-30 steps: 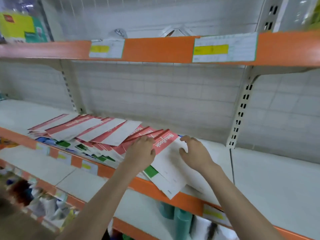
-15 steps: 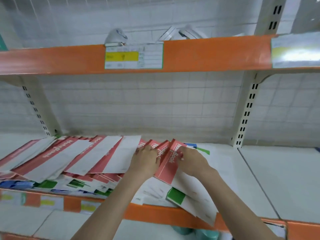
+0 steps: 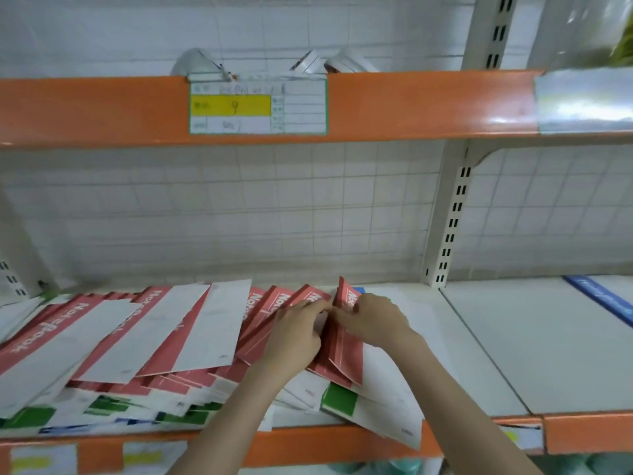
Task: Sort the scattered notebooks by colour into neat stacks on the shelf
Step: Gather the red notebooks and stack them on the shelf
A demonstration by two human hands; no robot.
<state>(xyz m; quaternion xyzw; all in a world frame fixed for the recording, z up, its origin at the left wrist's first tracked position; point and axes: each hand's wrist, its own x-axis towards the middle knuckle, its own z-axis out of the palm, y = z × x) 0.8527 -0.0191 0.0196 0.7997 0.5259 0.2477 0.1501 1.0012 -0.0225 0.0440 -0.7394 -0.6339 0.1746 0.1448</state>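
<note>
Two hands (image 3: 298, 334) (image 3: 373, 320) gripping red notebooks (image 3: 346, 341) — green notebook (image 3: 339, 399) beneath

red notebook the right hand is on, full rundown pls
The red notebook is thin and soft-covered, with a red band carrying white "NoteBook" lettering beside a white panel. It is tilted up on edge at the right end of the fanned red notebooks, its far corner raised. The right hand grips its upper part; the left hand touches its left side.
</note>
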